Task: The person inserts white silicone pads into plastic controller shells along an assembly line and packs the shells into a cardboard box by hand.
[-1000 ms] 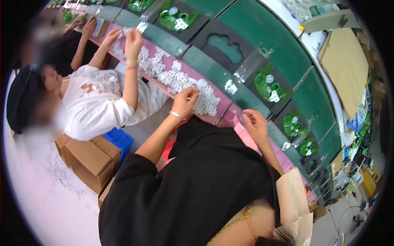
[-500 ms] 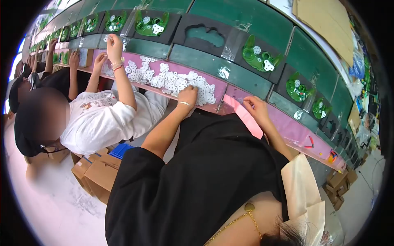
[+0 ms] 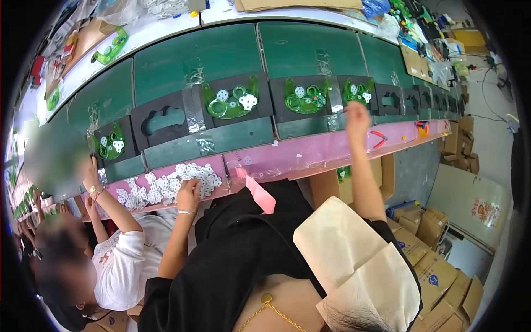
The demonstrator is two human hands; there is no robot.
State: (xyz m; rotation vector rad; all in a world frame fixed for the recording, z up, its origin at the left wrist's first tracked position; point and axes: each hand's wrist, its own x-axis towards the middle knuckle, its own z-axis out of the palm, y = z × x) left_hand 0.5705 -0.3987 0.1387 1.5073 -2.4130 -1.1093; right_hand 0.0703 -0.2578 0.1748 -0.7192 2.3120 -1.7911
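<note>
My left hand [image 3: 189, 191] is at the near side of a pile of small white plastic plates [image 3: 149, 191] on the pink ledge. Its fingers are curled together, and what is in them cannot be made out. My right hand [image 3: 358, 115] reaches out over the line, smeared by motion, its fingertips close to a green translucent plastic shell [image 3: 352, 91] with white parts. To the left, another such green shell [image 3: 301, 99] sits in its black foam tray [image 3: 280, 112], and one more green shell [image 3: 217, 109] lies beyond it.
A black tray with a shaped cut-out [image 3: 145, 141] stands to the left. Red-handled pliers [image 3: 379, 139] and an orange tape roll [image 3: 422, 128] lie on the pink ledge [image 3: 326, 148]. A pink ribbon [image 3: 259, 195] hangs near my lap. A co-worker's hand [image 3: 91, 176] is at left; cardboard boxes [image 3: 428, 276] stand right.
The view has turned toward the right. My right hand has gone from beside the pink ribbon out to a green shell. My left hand remains at the white plates.
</note>
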